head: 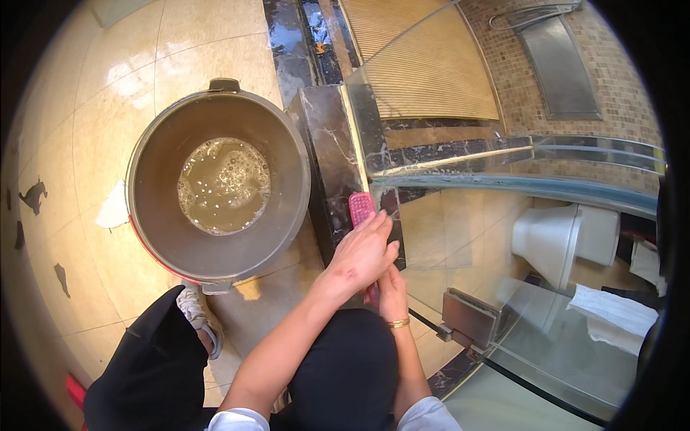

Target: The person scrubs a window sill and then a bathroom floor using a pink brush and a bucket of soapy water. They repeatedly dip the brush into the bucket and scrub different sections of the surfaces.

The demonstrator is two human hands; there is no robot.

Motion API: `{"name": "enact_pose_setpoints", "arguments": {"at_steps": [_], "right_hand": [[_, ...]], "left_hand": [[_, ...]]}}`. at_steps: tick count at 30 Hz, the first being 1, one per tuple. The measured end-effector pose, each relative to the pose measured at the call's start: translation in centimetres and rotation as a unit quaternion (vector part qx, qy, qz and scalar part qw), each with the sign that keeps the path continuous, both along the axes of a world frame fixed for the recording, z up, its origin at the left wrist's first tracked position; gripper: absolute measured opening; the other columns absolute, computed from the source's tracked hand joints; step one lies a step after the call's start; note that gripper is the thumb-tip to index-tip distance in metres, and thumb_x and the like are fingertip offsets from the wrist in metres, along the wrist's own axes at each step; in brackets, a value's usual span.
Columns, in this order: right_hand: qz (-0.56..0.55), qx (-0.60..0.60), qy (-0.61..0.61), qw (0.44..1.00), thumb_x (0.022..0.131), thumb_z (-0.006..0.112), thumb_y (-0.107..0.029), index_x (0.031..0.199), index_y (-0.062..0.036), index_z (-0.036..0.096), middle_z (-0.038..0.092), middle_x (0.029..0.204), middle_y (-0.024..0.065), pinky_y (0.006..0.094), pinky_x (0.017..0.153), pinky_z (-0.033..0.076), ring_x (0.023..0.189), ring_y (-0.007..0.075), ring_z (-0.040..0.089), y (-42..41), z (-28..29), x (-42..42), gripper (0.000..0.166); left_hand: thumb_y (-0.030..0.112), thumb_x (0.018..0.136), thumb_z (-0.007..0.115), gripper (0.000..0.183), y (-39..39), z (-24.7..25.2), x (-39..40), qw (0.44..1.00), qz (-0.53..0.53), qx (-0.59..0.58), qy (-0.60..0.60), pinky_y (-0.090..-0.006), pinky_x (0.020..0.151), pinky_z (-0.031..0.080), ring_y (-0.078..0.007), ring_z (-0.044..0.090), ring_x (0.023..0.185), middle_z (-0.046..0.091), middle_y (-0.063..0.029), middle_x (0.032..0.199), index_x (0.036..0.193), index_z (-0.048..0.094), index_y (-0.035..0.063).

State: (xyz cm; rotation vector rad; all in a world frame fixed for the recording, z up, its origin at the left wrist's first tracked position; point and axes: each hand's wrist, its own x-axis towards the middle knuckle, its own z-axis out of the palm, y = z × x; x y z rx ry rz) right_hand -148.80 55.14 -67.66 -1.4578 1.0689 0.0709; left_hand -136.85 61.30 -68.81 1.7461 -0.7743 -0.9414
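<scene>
A pink plastic scrubbing brush (361, 206) lies against the corner of a dark marble kerb (328, 134), beside the foot of a glass panel. My left hand (362, 252) is wrapped over the brush's middle, hiding much of it. Just below, my right hand (393, 293), with gold bangles at its wrist, holds the handle end. The bristles' contact with the stone cannot be seen. Left of the kerb stands a large grey bucket (145, 161) with murky, foamy water (223, 186) at its bottom.
Glass panels (420, 81) rise right of the kerb, one with a metal hinge (470, 318). Beyond are a white toilet (544, 240), a metal plate (560, 70) and a white cloth or paper (614, 318). A white piece (112, 207) lies behind the bucket on the tiled floor (113, 258).
</scene>
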Motion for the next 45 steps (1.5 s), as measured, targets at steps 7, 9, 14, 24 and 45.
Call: {"name": "enact_pose_setpoints", "arguments": {"at_steps": [7,9,14,24,45], "right_hand": [[-0.236,0.1,-0.097,0.962,0.095,0.03,-0.032,0.112,-0.0025,0.052,0.059,0.086,0.0006,0.0184,0.043,0.038,0.058,0.0059,0.052,0.2,-4.9,6.0,0.04],[-0.141,0.061,-0.14,0.978,0.095,0.031,-0.032,0.113,-0.003,0.052,0.057,0.092,0.0,0.0174,0.043,0.037,0.061,0.0048,0.051,-1.0,-6.1,7.0,0.04],[-0.084,0.083,-0.031,0.992,0.094,0.027,-0.04,0.126,-0.0057,0.039,0.05,0.118,0.0095,0.0311,0.084,0.045,0.103,0.0171,0.051,0.3,-3.9,4.5,0.048],[0.032,-0.012,-0.076,0.996,0.092,0.038,-0.032,0.117,-0.0065,0.049,0.057,0.104,0.0046,0.03,0.075,0.046,0.089,0.0133,0.055,-6.2,-8.4,13.2,0.037],[-0.1,0.129,-0.126,0.979,0.092,0.039,-0.027,0.121,-0.0049,0.047,0.056,0.108,0.0079,0.0289,0.08,0.044,0.097,0.0144,0.053,-3.4,-5.9,18.3,0.037]], "left_hand": [[0.018,0.082,0.049,0.049,-0.4,-1.9,0.5,0.983,0.07,0.023,-0.168,-0.0436,0.104,0.023,-0.0369,0.024,0.127,0.028,-0.0262,0.134,0.121,0.038,-0.009],[0.019,0.081,0.051,0.048,-1.0,-2.5,0.9,0.98,0.104,0.003,-0.172,-0.0448,0.104,0.023,-0.0387,0.025,0.126,0.028,-0.0275,0.133,0.118,0.041,-0.0099],[0.023,0.082,0.053,0.047,1.2,-3.5,0.6,0.997,0.004,-0.041,-0.072,-0.0376,0.105,0.023,-0.0395,0.024,0.126,0.03,-0.029,0.131,0.113,0.044,-0.0109],[0.026,0.084,0.049,0.05,-4.6,-2.8,7.4,0.975,0.142,-0.008,-0.17,-0.0457,0.104,0.022,-0.0373,0.019,0.129,0.024,-0.0278,0.135,0.12,0.042,-0.0075],[0.026,0.083,0.05,0.05,-3.4,-2.8,8.9,0.967,0.156,0.049,-0.193,-0.0414,0.104,0.024,-0.0373,0.022,0.128,0.028,-0.0271,0.133,0.12,0.044,-0.0061]]}}
